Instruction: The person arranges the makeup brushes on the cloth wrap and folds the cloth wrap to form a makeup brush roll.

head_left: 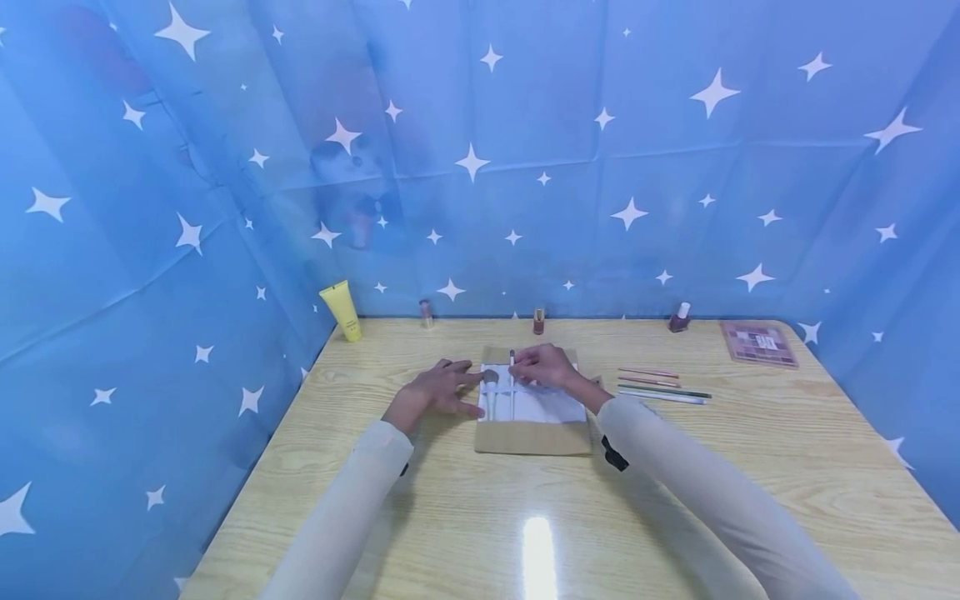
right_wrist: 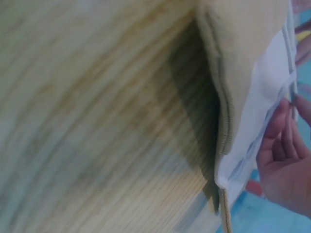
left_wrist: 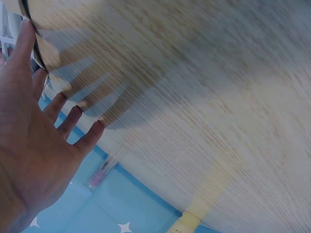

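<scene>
A tan brush roll (head_left: 532, 438) with a white lining lies unfolded on the table. On its left part a fluffy makeup brush (head_left: 491, 398) is tucked under the strap across the lining. My right hand (head_left: 546, 367) pinches a slim makeup brush (head_left: 512, 407) that stands lengthwise beside the first one, its lower end over the lining. My left hand (head_left: 448, 387) has its fingers spread, with index finger and thumb at the roll's left edge. In the left wrist view the spread left hand (left_wrist: 36, 131) shows; in the right wrist view the right hand's fingertips (right_wrist: 284, 108) meet at the lining.
Right of the roll lie several thin brushes and pencils (head_left: 663, 386). Along the back edge stand a yellow tube (head_left: 342, 312), a small pink tube (head_left: 426, 313) and two nail polish bottles (head_left: 538, 322). A palette (head_left: 760, 343) lies back right, before a blue starred curtain (head_left: 540, 233).
</scene>
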A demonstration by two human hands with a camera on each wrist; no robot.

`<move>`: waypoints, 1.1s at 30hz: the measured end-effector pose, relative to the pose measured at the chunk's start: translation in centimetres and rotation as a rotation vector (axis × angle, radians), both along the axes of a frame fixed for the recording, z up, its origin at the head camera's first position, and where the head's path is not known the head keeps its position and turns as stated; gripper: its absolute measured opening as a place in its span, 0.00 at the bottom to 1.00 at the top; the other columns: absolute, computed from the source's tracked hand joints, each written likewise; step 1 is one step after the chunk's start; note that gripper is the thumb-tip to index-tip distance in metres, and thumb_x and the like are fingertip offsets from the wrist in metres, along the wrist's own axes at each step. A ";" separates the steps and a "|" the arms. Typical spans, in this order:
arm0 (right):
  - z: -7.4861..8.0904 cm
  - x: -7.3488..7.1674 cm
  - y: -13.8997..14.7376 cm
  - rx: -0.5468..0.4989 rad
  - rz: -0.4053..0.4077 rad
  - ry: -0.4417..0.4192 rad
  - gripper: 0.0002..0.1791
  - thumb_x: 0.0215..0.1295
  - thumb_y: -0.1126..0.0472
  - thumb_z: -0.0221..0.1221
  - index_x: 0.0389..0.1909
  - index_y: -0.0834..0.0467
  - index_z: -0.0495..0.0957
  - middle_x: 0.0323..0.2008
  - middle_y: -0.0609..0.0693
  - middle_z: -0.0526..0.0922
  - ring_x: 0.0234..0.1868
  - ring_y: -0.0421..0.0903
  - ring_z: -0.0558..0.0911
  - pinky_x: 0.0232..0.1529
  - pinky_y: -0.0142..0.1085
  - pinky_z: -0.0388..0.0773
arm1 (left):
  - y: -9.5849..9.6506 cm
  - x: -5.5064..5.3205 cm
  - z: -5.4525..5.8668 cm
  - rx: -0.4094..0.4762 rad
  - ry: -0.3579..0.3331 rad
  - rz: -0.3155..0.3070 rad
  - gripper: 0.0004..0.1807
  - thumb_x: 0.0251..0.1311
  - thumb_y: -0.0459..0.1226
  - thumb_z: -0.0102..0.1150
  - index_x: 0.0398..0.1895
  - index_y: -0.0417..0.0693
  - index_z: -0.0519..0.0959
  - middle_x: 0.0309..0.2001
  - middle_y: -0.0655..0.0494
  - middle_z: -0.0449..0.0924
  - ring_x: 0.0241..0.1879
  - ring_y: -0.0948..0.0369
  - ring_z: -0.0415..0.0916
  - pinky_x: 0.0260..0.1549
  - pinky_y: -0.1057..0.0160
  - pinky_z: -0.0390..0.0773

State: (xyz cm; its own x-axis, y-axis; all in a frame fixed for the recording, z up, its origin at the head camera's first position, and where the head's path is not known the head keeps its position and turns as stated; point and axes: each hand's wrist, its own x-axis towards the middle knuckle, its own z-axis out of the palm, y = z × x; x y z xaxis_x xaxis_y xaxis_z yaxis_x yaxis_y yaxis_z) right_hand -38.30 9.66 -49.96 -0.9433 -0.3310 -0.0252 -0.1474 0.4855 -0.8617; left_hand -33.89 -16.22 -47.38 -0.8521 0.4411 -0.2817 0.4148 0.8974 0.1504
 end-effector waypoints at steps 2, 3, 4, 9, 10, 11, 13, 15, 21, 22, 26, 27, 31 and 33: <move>0.1 0.4 0.0 0.027 0.000 0.015 0.13 0.67 0.62 0.69 0.47 0.67 0.87 0.36 0.57 0.91 0.29 0.41 0.87 0.28 0.27 0.77 | 0.0 0.0 0.0 0.003 0.002 -0.004 0.47 0.62 0.69 0.59 0.82 0.70 0.58 0.84 0.54 0.49 0.81 0.47 0.46 0.74 0.40 0.59; 0.0 0.5 0.0 0.037 -0.002 0.015 0.13 0.67 0.61 0.70 0.46 0.66 0.87 0.35 0.56 0.90 0.29 0.40 0.86 0.28 0.27 0.77 | 0.0 0.0 0.0 0.006 0.002 -0.005 0.47 0.62 0.69 0.59 0.82 0.70 0.58 0.84 0.54 0.49 0.81 0.47 0.46 0.74 0.39 0.58; 0.0 0.7 0.0 0.049 -0.001 0.023 0.13 0.66 0.61 0.70 0.45 0.66 0.87 0.35 0.55 0.90 0.28 0.39 0.85 0.29 0.28 0.77 | 0.0 0.0 -0.1 0.010 0.002 -0.003 0.47 0.62 0.69 0.60 0.82 0.71 0.58 0.84 0.54 0.49 0.81 0.47 0.46 0.74 0.39 0.58; -0.4 1.0 0.0 0.097 0.006 0.024 0.12 0.65 0.58 0.71 0.43 0.62 0.89 0.34 0.50 0.89 0.28 0.37 0.81 0.28 0.28 0.76 | 0.0 0.2 0.0 0.014 0.000 0.000 0.46 0.63 0.68 0.60 0.82 0.71 0.59 0.84 0.55 0.48 0.82 0.46 0.46 0.74 0.38 0.58; -0.4 1.1 0.1 0.106 0.015 0.031 0.12 0.65 0.57 0.71 0.43 0.62 0.89 0.34 0.50 0.89 0.29 0.38 0.81 0.29 0.28 0.76 | 0.0 0.2 0.0 0.014 0.000 0.002 0.46 0.62 0.68 0.60 0.82 0.71 0.59 0.84 0.55 0.49 0.81 0.47 0.46 0.74 0.38 0.59; -0.5 1.2 0.1 0.111 0.024 0.030 0.13 0.65 0.57 0.71 0.43 0.62 0.89 0.34 0.51 0.89 0.29 0.38 0.81 0.29 0.28 0.76 | 0.0 0.2 0.0 0.014 0.002 0.003 0.46 0.62 0.68 0.60 0.82 0.70 0.59 0.84 0.55 0.49 0.81 0.47 0.46 0.74 0.38 0.59; -0.4 1.4 0.2 0.128 0.042 0.040 0.13 0.66 0.57 0.70 0.44 0.63 0.88 0.34 0.51 0.89 0.31 0.39 0.81 0.30 0.28 0.76 | 0.1 0.3 0.0 0.011 0.003 0.007 0.46 0.62 0.68 0.60 0.81 0.70 0.60 0.84 0.55 0.49 0.81 0.47 0.47 0.73 0.38 0.60; -0.4 1.5 0.3 0.139 0.052 0.045 0.13 0.66 0.57 0.70 0.44 0.63 0.88 0.35 0.51 0.89 0.33 0.40 0.81 0.32 0.29 0.76 | 0.1 0.3 0.0 0.011 0.003 0.011 0.46 0.62 0.68 0.61 0.81 0.71 0.60 0.84 0.55 0.49 0.81 0.47 0.47 0.73 0.38 0.60; -0.5 1.7 0.5 0.152 0.075 0.074 0.13 0.68 0.57 0.68 0.45 0.63 0.88 0.39 0.52 0.89 0.38 0.43 0.83 0.38 0.31 0.79 | 0.2 0.2 0.0 0.010 0.006 0.007 0.46 0.62 0.68 0.61 0.82 0.69 0.60 0.83 0.54 0.50 0.81 0.47 0.48 0.72 0.37 0.62; -0.5 1.7 0.5 0.157 0.078 0.085 0.13 0.68 0.57 0.68 0.45 0.63 0.88 0.39 0.53 0.89 0.38 0.43 0.83 0.39 0.31 0.79 | 0.2 0.1 0.0 0.010 0.006 0.006 0.46 0.62 0.68 0.61 0.82 0.69 0.60 0.83 0.54 0.50 0.81 0.47 0.48 0.71 0.37 0.63; -0.4 1.8 0.3 0.173 0.066 0.111 0.13 0.67 0.57 0.68 0.43 0.63 0.88 0.38 0.52 0.89 0.37 0.43 0.83 0.40 0.32 0.78 | 0.1 0.1 0.0 0.009 0.003 0.004 0.47 0.62 0.68 0.61 0.82 0.69 0.60 0.83 0.53 0.50 0.81 0.48 0.48 0.71 0.37 0.63; -0.4 1.9 0.3 0.178 0.061 0.118 0.12 0.66 0.57 0.68 0.42 0.63 0.88 0.37 0.52 0.89 0.37 0.43 0.83 0.40 0.32 0.78 | 0.1 0.1 -0.1 0.008 0.002 0.004 0.47 0.62 0.68 0.61 0.82 0.69 0.60 0.83 0.53 0.50 0.81 0.47 0.48 0.71 0.36 0.63; -0.2 2.1 0.0 0.201 0.024 0.118 0.12 0.66 0.57 0.67 0.41 0.62 0.89 0.38 0.52 0.89 0.38 0.44 0.83 0.41 0.33 0.78 | 0.1 0.1 -0.1 0.012 -0.001 0.007 0.46 0.62 0.68 0.60 0.82 0.69 0.60 0.83 0.54 0.50 0.81 0.47 0.48 0.71 0.36 0.62; -0.2 2.3 0.0 0.215 0.013 0.114 0.12 0.66 0.56 0.67 0.41 0.61 0.89 0.40 0.52 0.89 0.39 0.44 0.83 0.41 0.34 0.78 | 0.1 0.1 -0.1 0.014 -0.002 0.007 0.46 0.62 0.68 0.60 0.82 0.69 0.60 0.83 0.54 0.50 0.81 0.48 0.48 0.72 0.37 0.62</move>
